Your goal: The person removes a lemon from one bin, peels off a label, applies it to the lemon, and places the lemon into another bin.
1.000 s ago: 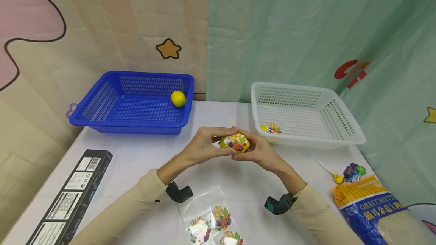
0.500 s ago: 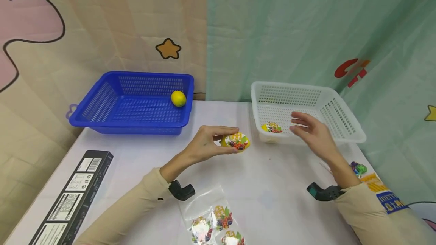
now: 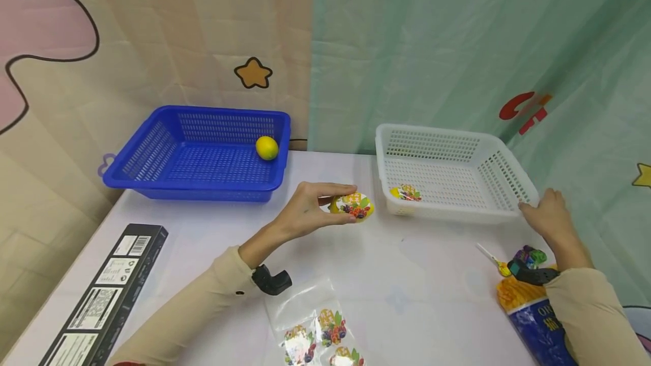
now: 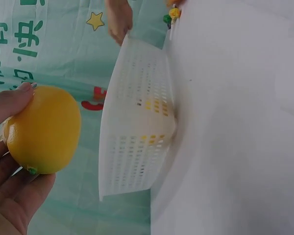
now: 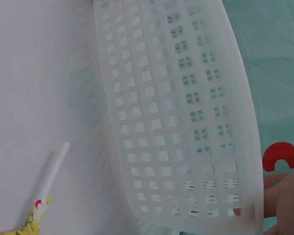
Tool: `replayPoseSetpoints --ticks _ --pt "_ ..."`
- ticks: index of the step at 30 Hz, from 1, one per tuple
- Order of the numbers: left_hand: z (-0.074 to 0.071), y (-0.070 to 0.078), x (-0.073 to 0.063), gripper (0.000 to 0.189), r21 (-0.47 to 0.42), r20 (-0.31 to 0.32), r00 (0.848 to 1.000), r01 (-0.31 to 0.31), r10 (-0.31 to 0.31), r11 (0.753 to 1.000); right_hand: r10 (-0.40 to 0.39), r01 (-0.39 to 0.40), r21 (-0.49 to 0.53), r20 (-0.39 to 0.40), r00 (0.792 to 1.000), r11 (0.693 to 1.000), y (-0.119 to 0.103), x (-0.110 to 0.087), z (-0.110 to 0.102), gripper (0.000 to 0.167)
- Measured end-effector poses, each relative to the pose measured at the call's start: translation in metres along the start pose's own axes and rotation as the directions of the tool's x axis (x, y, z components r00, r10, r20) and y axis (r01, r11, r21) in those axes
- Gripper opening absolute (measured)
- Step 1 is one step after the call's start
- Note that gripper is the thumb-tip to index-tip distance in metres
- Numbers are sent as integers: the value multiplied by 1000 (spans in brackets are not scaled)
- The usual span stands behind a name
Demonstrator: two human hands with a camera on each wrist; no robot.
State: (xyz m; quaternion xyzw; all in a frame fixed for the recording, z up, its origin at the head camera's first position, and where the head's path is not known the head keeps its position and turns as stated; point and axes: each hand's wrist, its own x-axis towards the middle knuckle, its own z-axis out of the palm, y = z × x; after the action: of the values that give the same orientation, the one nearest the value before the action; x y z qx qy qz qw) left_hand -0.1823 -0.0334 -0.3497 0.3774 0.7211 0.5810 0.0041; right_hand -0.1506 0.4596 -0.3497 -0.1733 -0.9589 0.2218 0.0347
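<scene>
In the head view, my left hand (image 3: pixel 305 213) holds a lemon (image 3: pixel 351 206) above the middle of the table. A fruit-print sticker covers the lemon's upper side. The left wrist view shows thumb and fingers around this yellow lemon (image 4: pixel 44 129). My right hand (image 3: pixel 551 222) grips the right end of the white basket (image 3: pixel 458 213) at its rim. Part of that hand is hidden behind the basket wall (image 5: pixel 157 122) in the right wrist view. Inside the white basket, near its front left corner, lies another stickered lemon (image 3: pixel 406 192).
A blue basket (image 3: pixel 203 185) with a plain lemon (image 3: pixel 267 148) stands at the back left. A clear sheet of fruit stickers (image 3: pixel 317 326) lies in front. On the left is a long black box (image 3: pixel 109 287); on the right, lollipops (image 3: pixel 529 256) and an orecchiette bag (image 3: pixel 534 321).
My right hand has left the lemon, passed over the white basket's front and taken hold of its right rim. My left hand keeps the lemon in nearly the same place.
</scene>
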Motion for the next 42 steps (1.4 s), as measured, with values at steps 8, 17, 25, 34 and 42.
replayPoseSetpoints --ticks 8,17,25,34,42 --pt "8 8 30 49 26 -4 1000 -14 14 1000 41 -42 22 71 997 999 47 28 15 73" --pt "44 1 93 48 68 69 996 47 -52 997 32 -34 16 102 994 999 3 3 2 69" --pt "94 -15 134 44 159 111 981 142 -160 977 34 -35 15 105 994 999 -14 -4 2 64" --pt "133 -29 160 47 235 161 965 165 -206 958 20 -23 37 81 996 999 -6 2 8 62" --pt "154 -33 178 44 418 271 931 115 -244 901 57 -61 51 77 995 997 -2 9 13 66"
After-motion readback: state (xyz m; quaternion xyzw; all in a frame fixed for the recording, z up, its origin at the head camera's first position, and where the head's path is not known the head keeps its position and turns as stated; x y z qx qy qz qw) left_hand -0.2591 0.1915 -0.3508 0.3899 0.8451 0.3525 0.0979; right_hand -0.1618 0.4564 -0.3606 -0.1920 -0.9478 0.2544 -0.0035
